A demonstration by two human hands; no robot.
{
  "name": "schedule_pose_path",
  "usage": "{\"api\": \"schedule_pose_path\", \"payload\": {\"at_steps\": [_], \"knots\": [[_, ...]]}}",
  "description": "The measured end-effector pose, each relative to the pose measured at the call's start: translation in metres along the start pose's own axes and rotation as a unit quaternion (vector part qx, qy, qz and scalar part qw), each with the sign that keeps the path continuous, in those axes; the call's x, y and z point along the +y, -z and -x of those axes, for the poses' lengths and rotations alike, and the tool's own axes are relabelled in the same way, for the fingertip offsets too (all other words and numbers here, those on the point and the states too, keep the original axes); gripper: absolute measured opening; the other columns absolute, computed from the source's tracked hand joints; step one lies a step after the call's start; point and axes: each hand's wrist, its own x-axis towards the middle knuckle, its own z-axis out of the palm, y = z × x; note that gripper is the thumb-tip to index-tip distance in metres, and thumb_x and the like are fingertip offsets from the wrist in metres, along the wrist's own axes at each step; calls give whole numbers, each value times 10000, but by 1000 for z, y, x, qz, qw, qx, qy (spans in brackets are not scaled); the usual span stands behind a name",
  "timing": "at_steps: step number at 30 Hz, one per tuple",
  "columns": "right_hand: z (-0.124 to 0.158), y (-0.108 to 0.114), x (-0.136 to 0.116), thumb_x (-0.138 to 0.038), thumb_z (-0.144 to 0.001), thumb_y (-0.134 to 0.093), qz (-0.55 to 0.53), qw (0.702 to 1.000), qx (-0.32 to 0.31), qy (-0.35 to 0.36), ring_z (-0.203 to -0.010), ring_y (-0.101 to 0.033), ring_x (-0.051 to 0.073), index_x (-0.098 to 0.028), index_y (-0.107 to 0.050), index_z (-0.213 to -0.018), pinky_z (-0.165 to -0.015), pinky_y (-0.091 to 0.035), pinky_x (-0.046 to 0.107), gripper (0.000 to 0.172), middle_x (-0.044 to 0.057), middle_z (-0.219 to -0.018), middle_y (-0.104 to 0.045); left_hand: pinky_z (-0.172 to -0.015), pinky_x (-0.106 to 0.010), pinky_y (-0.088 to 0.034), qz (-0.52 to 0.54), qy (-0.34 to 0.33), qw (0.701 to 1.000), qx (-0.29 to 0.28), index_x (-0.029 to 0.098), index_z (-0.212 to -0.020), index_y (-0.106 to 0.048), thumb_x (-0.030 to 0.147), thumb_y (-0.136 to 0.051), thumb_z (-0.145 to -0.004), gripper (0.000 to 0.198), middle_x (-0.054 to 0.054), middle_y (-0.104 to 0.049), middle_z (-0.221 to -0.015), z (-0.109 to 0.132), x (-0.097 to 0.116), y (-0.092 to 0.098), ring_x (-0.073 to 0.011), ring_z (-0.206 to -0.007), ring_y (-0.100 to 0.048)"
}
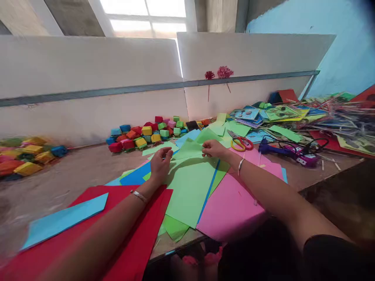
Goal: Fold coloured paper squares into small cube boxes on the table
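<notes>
My right hand (213, 149) is closed in a pinch on the far edge of a light green paper sheet (190, 191), where a flap (190, 149) stands raised. My left hand (160, 164) is beside the sheet's far left corner, fingers loosely curved and slightly apart, with nothing visible between them. Under the green sheet are more green sheets and a blue strip of paper (208, 191). Pink paper (230, 207) lies to the right. On the left, red sheets (152, 222) lie beneath my left forearm, with a light blue folded piece (67, 218) on top.
Scissors (241, 141) with red and yellow handles lie beyond my right wrist. A purple glue gun (303, 156) with a black cord is farther right. Small coloured cubes (146, 134) are piled by the wall. Paper cards (281, 113) and sticks are heaped at the right.
</notes>
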Motion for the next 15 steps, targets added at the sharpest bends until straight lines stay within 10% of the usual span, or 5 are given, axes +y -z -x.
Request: {"api": "schedule_pose_path", "payload": {"at_steps": [15], "knots": [[9, -2, -8, -3, -772, -563, -26, 999, 27, 14, -427, -521, 61, -146, -637, -1017, -558, -479, 177, 293, -126, -415, -456, -875, -399, -508, -108, -171, 979, -38, 205, -1095, -679, 286, -696, -770, 335, -83, -718, -1052, 11, 18, -1, -276, -988, -661]]}}
